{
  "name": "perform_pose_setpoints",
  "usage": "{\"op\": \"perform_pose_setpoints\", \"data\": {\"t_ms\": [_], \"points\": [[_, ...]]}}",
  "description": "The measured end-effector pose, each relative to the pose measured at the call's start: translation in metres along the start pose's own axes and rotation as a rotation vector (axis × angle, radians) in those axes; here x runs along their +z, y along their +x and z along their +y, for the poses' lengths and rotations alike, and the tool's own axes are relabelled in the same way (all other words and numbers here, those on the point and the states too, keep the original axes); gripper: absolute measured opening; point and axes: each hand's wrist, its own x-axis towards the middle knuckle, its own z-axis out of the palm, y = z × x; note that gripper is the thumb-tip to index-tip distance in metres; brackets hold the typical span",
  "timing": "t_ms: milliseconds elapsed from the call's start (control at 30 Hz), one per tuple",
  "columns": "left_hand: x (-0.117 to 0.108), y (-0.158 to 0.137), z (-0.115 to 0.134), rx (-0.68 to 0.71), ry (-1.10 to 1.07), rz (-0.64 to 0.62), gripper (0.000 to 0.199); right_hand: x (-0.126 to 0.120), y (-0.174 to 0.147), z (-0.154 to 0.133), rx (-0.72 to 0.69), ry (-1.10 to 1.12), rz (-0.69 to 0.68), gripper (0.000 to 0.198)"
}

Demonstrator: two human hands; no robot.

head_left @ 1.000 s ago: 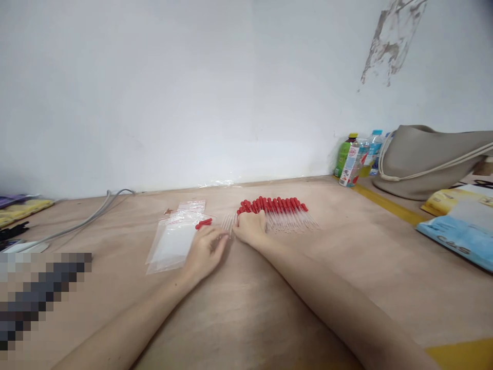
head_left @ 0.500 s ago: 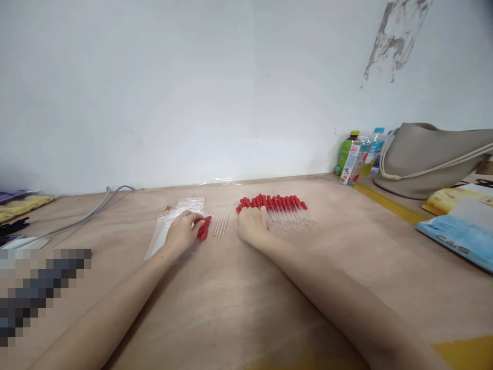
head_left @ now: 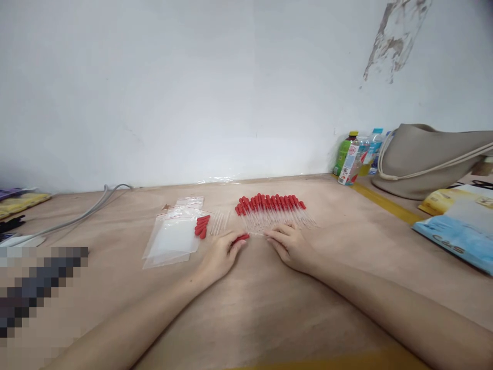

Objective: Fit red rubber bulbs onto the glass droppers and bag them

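My left hand [head_left: 220, 255] is closed, pinching a red rubber dropper bulb [head_left: 242, 238] low over the table. Facing it, my right hand [head_left: 295, 249] has its fingers closed around a thin clear dropper tube [head_left: 257, 235], whose end points at the bulb; whether the two touch is too fine to tell. Just beyond my hands lies a row of droppers [head_left: 269, 205] with red bulbs and clear tubes. Several loose red bulbs [head_left: 202, 226] rest left of my left hand, and beside them lie several loose clear tubes [head_left: 219, 222].
Clear zip bags [head_left: 169, 241] lie flat at left, and a grey cable [head_left: 88, 210] runs behind them. Drink bottles [head_left: 348, 159] and a grey bag [head_left: 423, 159] stand at back right. Blue and yellow packages [head_left: 454, 241] lie at right on the brown-covered table [head_left: 246, 308].
My left hand has moved right from the loose bulbs, carrying one red bulb. My right hand has left the row's left end, moving right and nearer to me; a clear tube now shows at its fingertips.
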Motion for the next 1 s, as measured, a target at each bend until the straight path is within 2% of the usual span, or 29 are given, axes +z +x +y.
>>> {"op": "perform_pose_setpoints", "data": {"t_ms": [333, 700, 867, 1000], "points": [[-0.0006, -0.0011, 0.0008, -0.059, -0.092, -0.004, 0.022, 0.0021, -0.0015, -0.0034, 0.020, 0.085, 0.041, 0.020], [0.0017, -0.0018, -0.0024, -0.143, -0.181, -0.052, 0.022, 0.0052, 0.0016, -0.0055, 0.019, 0.113, -0.019, 0.014], [-0.0006, -0.0026, -0.0035, -0.104, -0.240, -0.115, 0.022, 0.0016, 0.0047, -0.0034, -0.022, 0.126, -0.091, 0.015], [-0.0037, -0.0031, -0.0012, -0.020, -0.192, -0.166, 0.019, -0.0037, 0.0061, -0.0019, -0.056, 0.087, -0.140, 0.017]]}}
